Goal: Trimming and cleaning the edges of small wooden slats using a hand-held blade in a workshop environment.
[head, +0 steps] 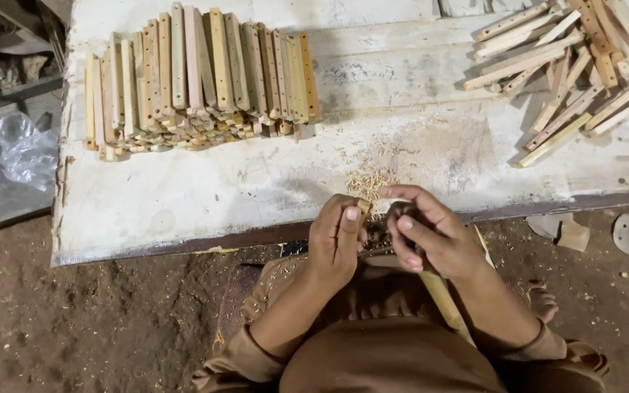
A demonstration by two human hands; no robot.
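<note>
I'm looking straight down and both hands meet at the near edge of the table, just over my lap. My left hand is curled narrow around a small wooden piece, whose pale end pokes out above the thumb, right at the table's edge. My right hand is closed tight just beside it, fingers folded over something dark that I can't make out; the two hands are almost touching. A long pale stick runs down under my right wrist across my lap. Right in front of the hands, a little heap of wood shavings sits on the white table. Far left on the table, well apart from the hands, a neat stack of wooden slats is packed side by side. Far right, a loose pile of slats lies crisscrossed. Brown dirt floor on either side of me.
</note>
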